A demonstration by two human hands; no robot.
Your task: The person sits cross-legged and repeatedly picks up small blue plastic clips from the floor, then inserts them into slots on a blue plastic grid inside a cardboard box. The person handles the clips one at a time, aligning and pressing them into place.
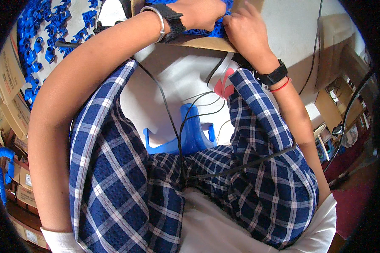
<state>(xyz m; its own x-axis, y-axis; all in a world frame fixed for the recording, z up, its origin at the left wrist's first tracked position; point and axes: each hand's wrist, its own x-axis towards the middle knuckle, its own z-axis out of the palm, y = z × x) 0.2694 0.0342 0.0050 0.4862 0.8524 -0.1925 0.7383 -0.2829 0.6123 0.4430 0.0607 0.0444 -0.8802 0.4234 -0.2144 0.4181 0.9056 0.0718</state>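
Note:
Both of my hands are close together at the top of the view, over a cardboard box [209, 43] holding many small blue plastic clips [198, 31]. My left hand [200, 14] is closed, its fingers curled toward the right hand. My right hand [247, 33] is also closed, with its fingertips bent in beside the left hand and slightly blurred. Whatever they hold, if anything, is hidden. Each wrist wears a black strap.
Many loose blue clips [50, 52] lie scattered on the white floor at the left. Shoes [112, 12] flank the box. A blue plastic stool [193, 141] is under me. Thin black cables [166, 99] cross between my legs. Cardboard boxes [12, 84] line the left side.

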